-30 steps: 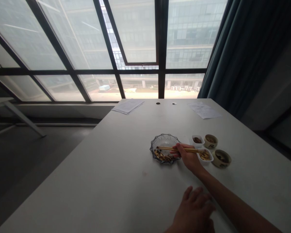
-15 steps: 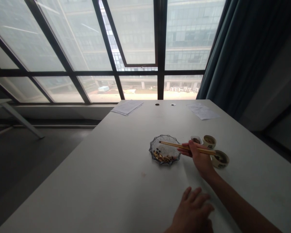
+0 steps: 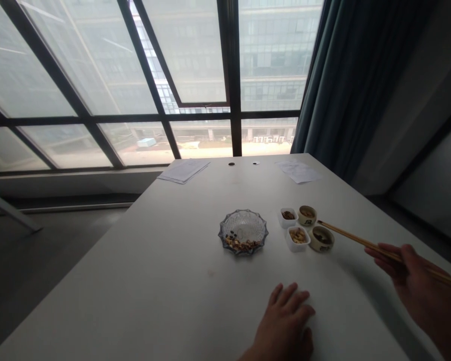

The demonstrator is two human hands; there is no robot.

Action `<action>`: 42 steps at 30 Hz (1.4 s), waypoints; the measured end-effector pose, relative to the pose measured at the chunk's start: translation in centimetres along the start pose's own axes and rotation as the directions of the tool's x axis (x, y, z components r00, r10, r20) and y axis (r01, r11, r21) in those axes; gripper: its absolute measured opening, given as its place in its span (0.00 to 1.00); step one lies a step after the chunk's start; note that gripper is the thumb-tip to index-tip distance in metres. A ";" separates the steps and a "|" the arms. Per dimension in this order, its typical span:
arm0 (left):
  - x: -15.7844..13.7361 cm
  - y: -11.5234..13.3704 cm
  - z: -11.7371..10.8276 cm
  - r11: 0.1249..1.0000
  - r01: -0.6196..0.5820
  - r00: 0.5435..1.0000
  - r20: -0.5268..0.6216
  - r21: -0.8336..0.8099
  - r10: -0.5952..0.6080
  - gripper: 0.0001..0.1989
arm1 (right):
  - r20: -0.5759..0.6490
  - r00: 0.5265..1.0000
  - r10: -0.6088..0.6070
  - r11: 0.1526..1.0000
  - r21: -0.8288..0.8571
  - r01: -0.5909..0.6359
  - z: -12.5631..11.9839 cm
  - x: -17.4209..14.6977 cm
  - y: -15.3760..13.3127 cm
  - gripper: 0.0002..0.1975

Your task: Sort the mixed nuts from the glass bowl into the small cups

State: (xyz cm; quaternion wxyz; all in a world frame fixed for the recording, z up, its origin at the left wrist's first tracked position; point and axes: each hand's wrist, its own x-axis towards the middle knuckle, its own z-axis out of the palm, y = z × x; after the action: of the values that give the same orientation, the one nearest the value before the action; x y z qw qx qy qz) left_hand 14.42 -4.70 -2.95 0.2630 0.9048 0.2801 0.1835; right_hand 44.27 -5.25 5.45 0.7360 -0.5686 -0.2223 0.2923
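Observation:
My right hand (image 3: 413, 276) grips a pair of wooden chopsticks (image 3: 355, 238) at the right, their tips near the two cream round cups. My left hand (image 3: 285, 321) lies on the table near the front with its fingers spread and holds nothing. A scalloped glass dish (image 3: 248, 220) has mixed small brown, yellowish and black pieces along its near side. To its right are a white tub (image 3: 289, 223) of dark brown pieces and another white tub (image 3: 297, 246) of yellowish pieces. Beside these stand the far cream cup (image 3: 307, 221) and the near cream cup (image 3: 322, 246), each with some contents.
The white table (image 3: 154, 281) reaches back to the windows. A stack of papers (image 3: 183, 171) lies at its far left, a loose sheet (image 3: 299, 171) at its far right. Two small round fittings are at the back edge. A dark curtain (image 3: 338, 90) hangs at the right.
My right hand has moved right with the chopsticks, from over the glass dish to beyond the cups, uncovering both white tubs. My left hand stays near the front. The view has turned slightly right.

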 end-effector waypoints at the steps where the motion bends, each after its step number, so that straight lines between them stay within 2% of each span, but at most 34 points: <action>1: 0.0 0.0 0.0 1.000 0.002 1.000 0.004 0.005 -0.002 0.16 | -0.011 1.000 0.018 1.000 -0.015 -0.018 -0.9 0.0 0.5 0.16; 6: 0.2 -0.1 0.2 0.998 0.010 0.999 0.036 0.059 -0.012 0.17 | -0.020 0.999 0.035 0.998 -0.052 -0.036 -2.9 -0.3 2.5 0.19; 11: 0.2 -0.2 0.3 0.995 0.004 0.999 0.039 0.096 -0.008 0.19 | 0.064 0.998 -0.009 0.991 -0.131 0.017 -2.9 -0.5 2.8 0.21; 20: 0.1 -0.5 0.6 0.996 0.007 0.999 0.034 0.089 -0.010 0.20 | 0.096 0.992 -0.087 0.972 -0.209 0.106 -3.5 -1.1 3.1 0.21; 25: 0.1 -0.6 0.5 0.996 0.012 0.999 0.042 0.092 -0.016 0.20 | 0.121 0.979 -0.161 0.917 -0.350 0.194 -3.2 -1.8 2.7 0.21; 30: 0.1 -0.8 0.5 0.994 0.002 0.999 0.051 0.111 -0.008 0.21 | 0.244 0.930 -0.277 0.807 -0.467 0.362 -2.8 -2.4 2.2 0.18; 33: 0.1 -0.8 0.6 0.994 0.001 0.999 0.051 0.112 -0.006 0.21 | 0.377 0.868 -0.324 0.741 -0.469 0.481 -3.3 -2.3 2.2 0.15; 37: 0.1 -0.8 0.7 0.995 0.002 0.999 0.042 0.101 -0.007 0.20 | 0.510 0.782 -0.357 0.605 -0.511 0.610 -4.6 -1.8 2.2 0.14; 42: 0.1 -0.8 0.7 0.995 0.005 0.999 0.035 0.100 -0.009 0.20 | 0.537 0.762 -0.363 0.557 -0.530 0.639 -5.7 -1.7 1.8 0.15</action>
State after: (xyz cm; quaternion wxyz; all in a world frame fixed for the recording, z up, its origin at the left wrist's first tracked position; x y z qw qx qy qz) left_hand 14.51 -4.39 -3.99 0.2232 0.9189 0.2874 0.1523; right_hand 46.47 -10.06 2.26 0.4676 -0.6438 -0.6025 0.0621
